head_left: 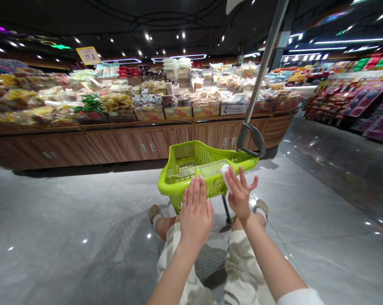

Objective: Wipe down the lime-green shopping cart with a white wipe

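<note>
From my end of the feed I see a lime-green shopping basket (172,186) right in front of the wearer's knees. It is moulded plastic with a thick, rounded, glossy rim, pierced lattice walls and a tapering end at the right. A pale, cloudy panel (214,168) lies along its near side. A smooth metal pole (260,78) rises there past a matte grey loop handle (242,136).

I can't see all of the basket's near wall, because both hands and forearms cover part of it. The pole's upper end is cut off by the top edge. The digits on the yellow-edged price card (88,55) are hard for me to read, and the packets (115,102) on the wood-grained display cabinet (130,146) smear towards the sides.

The left hand (196,207) lies flat, back up, its four fingers straight and together and the thumb a little apart; it grips nothing. Its fingertips overlap the near rim, though I can't confirm contact. The right hand (240,192) holds a soft white cloth (225,173) at its first fingers, by the rim beside the panel. Its outer fingers fan apart, and its thumb is hidden from me.
</note>
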The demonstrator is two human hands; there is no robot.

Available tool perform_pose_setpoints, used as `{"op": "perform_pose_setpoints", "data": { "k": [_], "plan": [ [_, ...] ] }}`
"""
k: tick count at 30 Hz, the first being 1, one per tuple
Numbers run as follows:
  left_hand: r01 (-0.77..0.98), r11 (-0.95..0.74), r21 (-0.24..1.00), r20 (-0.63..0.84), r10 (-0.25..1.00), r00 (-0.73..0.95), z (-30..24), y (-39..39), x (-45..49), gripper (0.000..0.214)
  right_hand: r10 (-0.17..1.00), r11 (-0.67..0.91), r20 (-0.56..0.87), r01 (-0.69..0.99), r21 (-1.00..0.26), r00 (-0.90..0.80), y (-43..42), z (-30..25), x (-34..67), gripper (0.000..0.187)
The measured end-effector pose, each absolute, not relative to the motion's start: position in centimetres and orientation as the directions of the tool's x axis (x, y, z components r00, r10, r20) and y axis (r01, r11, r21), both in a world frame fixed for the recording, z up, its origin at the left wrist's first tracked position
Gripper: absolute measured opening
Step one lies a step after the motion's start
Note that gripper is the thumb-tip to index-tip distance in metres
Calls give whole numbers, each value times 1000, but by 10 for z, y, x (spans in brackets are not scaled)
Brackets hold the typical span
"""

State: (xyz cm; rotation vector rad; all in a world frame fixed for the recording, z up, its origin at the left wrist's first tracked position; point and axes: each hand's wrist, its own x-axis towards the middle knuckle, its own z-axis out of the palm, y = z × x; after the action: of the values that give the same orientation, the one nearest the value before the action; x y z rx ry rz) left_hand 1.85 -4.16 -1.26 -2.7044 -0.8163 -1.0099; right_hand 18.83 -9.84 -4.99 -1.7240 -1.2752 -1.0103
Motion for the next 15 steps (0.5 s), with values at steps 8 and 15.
{"op": "perform_pose_setpoints", "data": {
  "k": [8,15],
  "plan": [
    [536,-840,87,651,455,607,-14,-43,22,70,431,-193,879,972,-133,206,-89,-39,162,74],
    [535,-843,62,639,445,628,-11,-43,18,68,333,-232,909,956,-177,250,-100,-49,193,74]
  ]
}}
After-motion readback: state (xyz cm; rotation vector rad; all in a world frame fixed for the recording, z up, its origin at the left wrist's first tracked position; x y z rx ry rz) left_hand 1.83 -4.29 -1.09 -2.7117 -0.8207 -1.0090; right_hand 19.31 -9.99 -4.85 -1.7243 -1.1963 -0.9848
